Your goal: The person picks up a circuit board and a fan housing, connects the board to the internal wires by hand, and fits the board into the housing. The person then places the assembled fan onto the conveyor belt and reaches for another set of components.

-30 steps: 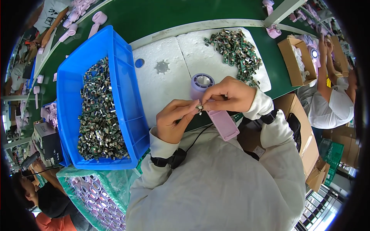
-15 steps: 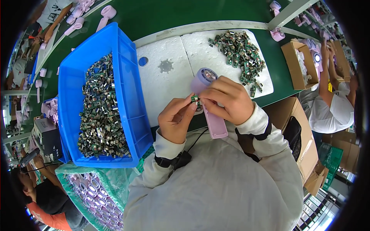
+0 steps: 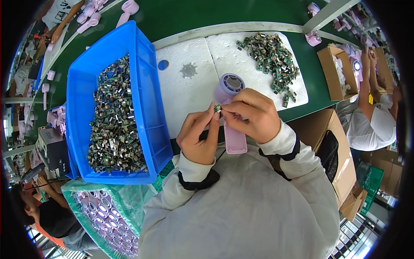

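Note:
My left hand (image 3: 199,134) pinches a small green circuit board (image 3: 217,108) between thumb and fingertips. Close against it, my right hand (image 3: 255,115) has its thumb and forefinger pinched together at the board's edge; whatever thin part lies between them is too small to make out. Beneath the right hand lies a handheld fan (image 3: 235,141), with its lilac round head (image 3: 222,91) pointing away from me and its pink handle, hollow side up, toward me. The right hand covers the join of head and handle.
Left of my hands stands a blue bin (image 3: 146,93) full of circuit boards. A loose pile of boards (image 3: 271,58) lies on the white foam sheet (image 3: 183,93). Cardboard boxes (image 3: 335,71) stand at right, a crate of fan heads (image 3: 103,211) at lower left. Other people sit on both sides.
The fan handle has swung slightly left and the fan head now faces up more. Both hands keep their pinch, with the circuit board tilted differently.

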`<state>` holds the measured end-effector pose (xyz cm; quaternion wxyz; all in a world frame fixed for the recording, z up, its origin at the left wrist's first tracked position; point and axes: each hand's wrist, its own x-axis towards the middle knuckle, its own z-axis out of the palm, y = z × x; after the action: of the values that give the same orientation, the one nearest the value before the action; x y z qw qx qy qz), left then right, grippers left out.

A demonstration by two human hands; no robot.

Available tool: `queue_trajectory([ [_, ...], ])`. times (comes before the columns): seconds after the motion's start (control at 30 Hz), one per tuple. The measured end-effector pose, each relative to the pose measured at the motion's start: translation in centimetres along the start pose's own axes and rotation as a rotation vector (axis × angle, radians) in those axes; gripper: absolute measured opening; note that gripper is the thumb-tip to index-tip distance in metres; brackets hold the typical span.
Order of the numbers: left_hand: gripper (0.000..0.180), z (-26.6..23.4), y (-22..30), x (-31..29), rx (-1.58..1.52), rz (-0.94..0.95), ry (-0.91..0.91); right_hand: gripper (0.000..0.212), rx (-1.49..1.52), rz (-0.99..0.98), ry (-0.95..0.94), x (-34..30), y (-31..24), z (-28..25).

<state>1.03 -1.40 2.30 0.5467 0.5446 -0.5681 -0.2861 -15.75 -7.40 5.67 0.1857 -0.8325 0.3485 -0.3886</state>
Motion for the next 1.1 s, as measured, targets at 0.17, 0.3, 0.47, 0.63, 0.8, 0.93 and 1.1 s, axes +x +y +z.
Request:
queue_trajectory([
  [0.17, 0.033, -0.1, -0.1, -0.1, 0.075, 0.052, 0.024, 0.016, 0.090, 0.066, 0.041, -0.6, -0.1, 1.1],
  [0.3, 0.033, 0.0, -0.2, 0.0, 0.131, 0.078, 0.018, 0.016, 0.104, 0.082, 0.065, -0.7, 0.3, 1.8],
  [0.47, 0.034, 0.2, -0.6, 0.1, 0.080, 0.021, 0.009, 0.017, 0.062, 0.144, 0.033, -0.7, 0.2, 1.6],
  [0.63, 0.033, 0.5, -1.1, 0.5, -0.202, -0.126, 0.010, 0.019, 0.087, 0.200, 0.132, 0.0, -0.7, 1.6],
  [0.8, 0.032, 0.5, -1.8, 0.4, -0.470, -0.265, 0.004, 0.023, 0.105, 0.182, 0.116, -0.4, -0.8, 1.5],
  [0.93, 0.032, 0.2, -2.3, 0.5, -0.532, -0.309, 0.019, 0.023, 0.189, 0.186, 0.023, 0.0, -0.2, 1.0],
  [1.1, 0.031, 0.0, -2.1, 0.5, -0.532, -0.262, -0.016, 0.022, 0.228, 0.095, -0.069, 0.3, 0.1, 0.1],
])
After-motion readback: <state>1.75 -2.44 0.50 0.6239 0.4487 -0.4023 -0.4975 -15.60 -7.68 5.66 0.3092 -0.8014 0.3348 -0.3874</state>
